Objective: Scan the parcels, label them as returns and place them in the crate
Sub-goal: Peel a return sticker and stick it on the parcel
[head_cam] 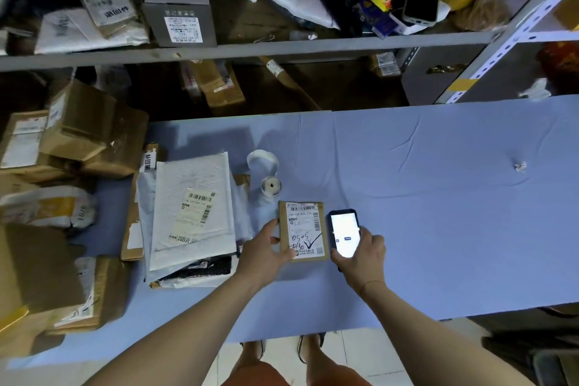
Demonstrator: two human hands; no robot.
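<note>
Two hands worked over the blue-covered desk [438, 182]. Left hand [263, 255] gripped the small brown cardboard parcel [303, 230] by its edge. Right hand [363, 257] held the black lit-screen handheld scanner [344, 233] just beside it.

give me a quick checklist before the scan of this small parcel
1. Small brown parcel flat on the blue table, label up: ok.
2. Left hand steadies its left edge: ok.
3. Right hand holds the phone, screen lit: ok.
4. Phone aimed over the barcode: not ok, it is beside the parcel.
5. Label roll close by: ok.
6. Crate position: cannot tell.
</note>
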